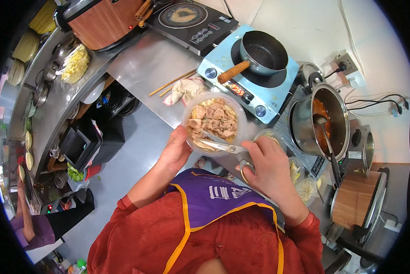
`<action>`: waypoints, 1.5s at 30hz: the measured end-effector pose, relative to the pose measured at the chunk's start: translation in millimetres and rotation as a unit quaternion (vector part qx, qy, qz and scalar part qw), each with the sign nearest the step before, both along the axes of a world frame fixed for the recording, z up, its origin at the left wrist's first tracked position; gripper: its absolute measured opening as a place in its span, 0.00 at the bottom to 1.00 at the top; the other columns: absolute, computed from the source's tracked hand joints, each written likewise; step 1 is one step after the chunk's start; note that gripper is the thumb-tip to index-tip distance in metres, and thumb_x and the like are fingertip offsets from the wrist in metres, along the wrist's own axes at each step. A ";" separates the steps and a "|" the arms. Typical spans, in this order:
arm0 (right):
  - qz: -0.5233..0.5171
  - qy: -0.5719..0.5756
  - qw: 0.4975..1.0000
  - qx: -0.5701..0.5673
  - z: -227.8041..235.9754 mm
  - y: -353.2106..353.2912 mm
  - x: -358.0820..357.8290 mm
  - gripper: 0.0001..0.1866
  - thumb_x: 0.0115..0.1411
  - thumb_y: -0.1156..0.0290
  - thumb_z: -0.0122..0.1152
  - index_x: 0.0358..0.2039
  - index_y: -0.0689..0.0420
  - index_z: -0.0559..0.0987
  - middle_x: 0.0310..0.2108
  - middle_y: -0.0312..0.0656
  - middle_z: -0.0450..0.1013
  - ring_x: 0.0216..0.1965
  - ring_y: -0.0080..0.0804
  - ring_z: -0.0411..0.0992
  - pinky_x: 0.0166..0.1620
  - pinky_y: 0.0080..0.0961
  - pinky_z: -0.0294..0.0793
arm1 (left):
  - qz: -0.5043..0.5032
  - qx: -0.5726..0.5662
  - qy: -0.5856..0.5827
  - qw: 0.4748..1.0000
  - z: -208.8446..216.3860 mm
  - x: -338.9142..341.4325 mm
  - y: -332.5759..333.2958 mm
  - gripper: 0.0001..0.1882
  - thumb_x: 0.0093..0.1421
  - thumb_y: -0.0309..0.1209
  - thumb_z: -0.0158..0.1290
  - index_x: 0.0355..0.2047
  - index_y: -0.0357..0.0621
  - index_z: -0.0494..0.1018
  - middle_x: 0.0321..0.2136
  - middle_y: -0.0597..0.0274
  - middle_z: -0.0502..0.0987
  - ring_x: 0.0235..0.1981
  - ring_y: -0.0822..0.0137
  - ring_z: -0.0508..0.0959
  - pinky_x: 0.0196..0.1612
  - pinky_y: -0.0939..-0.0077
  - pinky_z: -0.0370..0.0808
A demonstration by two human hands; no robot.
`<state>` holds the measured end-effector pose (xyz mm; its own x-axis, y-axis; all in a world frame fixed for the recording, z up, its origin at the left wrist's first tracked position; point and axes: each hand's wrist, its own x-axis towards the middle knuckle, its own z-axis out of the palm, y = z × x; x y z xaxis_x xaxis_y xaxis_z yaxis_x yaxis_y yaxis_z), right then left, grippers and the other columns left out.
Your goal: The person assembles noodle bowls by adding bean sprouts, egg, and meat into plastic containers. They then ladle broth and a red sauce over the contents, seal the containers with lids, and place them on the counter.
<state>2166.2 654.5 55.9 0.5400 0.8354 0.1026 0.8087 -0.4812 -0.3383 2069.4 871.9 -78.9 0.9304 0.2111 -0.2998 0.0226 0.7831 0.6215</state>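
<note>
My left hand (175,150) grips the left rim of a round clear plastic bowl (243,119) with its fingers closed. Cooked meat pieces (213,118) lie in the bowl over pale strips that look like noodles or shredded vegetable. A pair of scissors (223,146) is in my right hand (273,171), whose fingers are round the handle loops. The blades stand apart and reach over the bowl's near side, among the meat. Just beyond the bowl rests a crumpled cloth (186,90) next to wooden chopsticks (170,83).
A small pan (264,52) sits on a blue induction cooker (209,59). To the right are a pot of red sauce (326,109) with a ladle and containers of shredded vegetables (307,189). A black bin (81,141) is at left; a co-worker (36,228) is at lower left.
</note>
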 end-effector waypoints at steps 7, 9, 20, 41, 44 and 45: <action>-0.070 -0.019 0.997 -0.008 24.1 -32.4 2.8 0.23 0.42 0.79 0.65 0.43 0.56 0.76 0.32 0.42 0.68 0.34 0.42 0.71 0.35 0.34 0.72 | -0.051 -0.013 -0.026 0.998 12.7 29.9 -29.5 0.47 0.50 0.63 0.56 0.62 0.45 0.59 0.56 0.64 0.70 0.56 0.68 0.70 0.54 0.68 0.69; -0.107 0.012 0.994 0.008 28.9 -48.6 5.5 0.23 0.42 0.81 0.64 0.42 0.56 0.76 0.31 0.43 0.68 0.32 0.42 0.71 0.34 0.33 0.72 | -0.069 -0.001 -0.024 0.997 15.0 39.7 -39.5 0.51 0.49 0.65 0.54 0.63 0.45 0.56 0.59 0.62 0.66 0.59 0.65 0.66 0.58 0.65 0.65; -0.337 -0.019 0.937 0.095 63.6 -155.2 42.7 0.23 0.43 0.87 0.63 0.43 0.59 0.76 0.30 0.44 0.68 0.29 0.38 0.71 0.33 0.28 0.70 | -0.165 0.020 -0.033 0.986 19.5 83.2 -95.4 0.55 0.48 0.70 0.49 0.66 0.45 0.52 0.64 0.59 0.59 0.65 0.60 0.60 0.65 0.58 0.58; -0.077 0.005 0.990 -0.121 77.9 -159.1 57.5 0.23 0.39 0.76 0.68 0.40 0.56 0.76 0.29 0.42 0.67 0.32 0.42 0.72 0.32 0.34 0.73 | -0.161 0.016 -0.037 0.986 31.5 99.6 -142.7 0.54 0.50 0.68 0.49 0.66 0.43 0.51 0.64 0.59 0.59 0.65 0.61 0.59 0.65 0.59 0.56; -0.102 0.018 0.990 -0.098 79.9 -160.7 55.9 0.22 0.40 0.76 0.68 0.39 0.56 0.76 0.29 0.42 0.68 0.32 0.43 0.73 0.32 0.35 0.73 | -0.125 -0.024 -0.025 0.992 28.3 97.7 -142.0 0.48 0.52 0.62 0.56 0.62 0.41 0.57 0.57 0.62 0.68 0.58 0.68 0.68 0.58 0.69 0.66; -0.111 0.020 0.990 -0.090 79.0 -159.7 54.9 0.21 0.40 0.76 0.68 0.39 0.56 0.77 0.28 0.42 0.68 0.32 0.43 0.73 0.33 0.35 0.73 | -0.120 -0.022 -0.019 0.992 27.3 97.2 -141.9 0.47 0.52 0.62 0.57 0.62 0.41 0.58 0.57 0.63 0.68 0.58 0.68 0.68 0.58 0.69 0.66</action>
<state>2221.0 494.9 134.9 0.7130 0.6984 -0.0619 0.6637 -0.7007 -0.2617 2166.5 730.1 -51.6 0.9630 -0.0314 -0.2676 0.1897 0.7844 0.5906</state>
